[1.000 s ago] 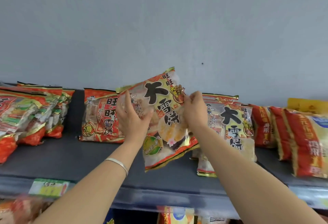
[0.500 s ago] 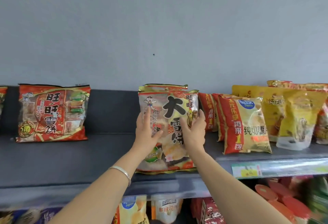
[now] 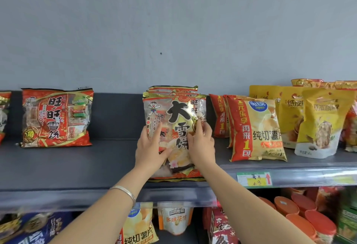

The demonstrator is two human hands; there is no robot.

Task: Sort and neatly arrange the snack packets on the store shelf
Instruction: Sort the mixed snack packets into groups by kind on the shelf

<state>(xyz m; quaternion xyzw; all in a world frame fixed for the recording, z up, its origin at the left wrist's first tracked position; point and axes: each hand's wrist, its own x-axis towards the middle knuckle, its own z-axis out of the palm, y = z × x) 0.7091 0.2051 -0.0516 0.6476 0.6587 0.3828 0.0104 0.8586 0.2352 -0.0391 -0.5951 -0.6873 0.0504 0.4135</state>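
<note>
In the head view, a gold-and-red snack packet [image 3: 174,127] is seen standing nearly upright at the middle of the grey shelf [image 3: 77,166], its lower edge close to the shelf's front lip. It is leaned back against a stack of like packets [image 3: 173,90], whose top edges show just behind and above it.

The left hand [image 3: 149,147] is laid on the left part of the packet's front. Its fingers [image 3: 152,131] are held nearly straight and close together, pointing up, and the thumb is spread out to the side across the packet's face. A silver bangle [image 3: 125,191] is worn on that wrist.

The right hand [image 3: 201,147] is pressed against the right part of the front, near the packet's right edge. Its fingers [image 3: 204,129] are also kept together and almost straight, with the thumb set apart toward the middle of the packet. Nothing is pinched by either hand.

A red packet [image 3: 57,118] is stood well apart on the left of the shelf, against the back. Just beside the held packet on the right, red-and-gold crisp bags [image 3: 257,129] are lined up, and yellow pouches [image 3: 318,122] are placed further right. A price label [image 3: 254,179] is fixed on the shelf's front rail. Orange-lidded tubs [image 3: 301,211] are seen on the shelf below.
</note>
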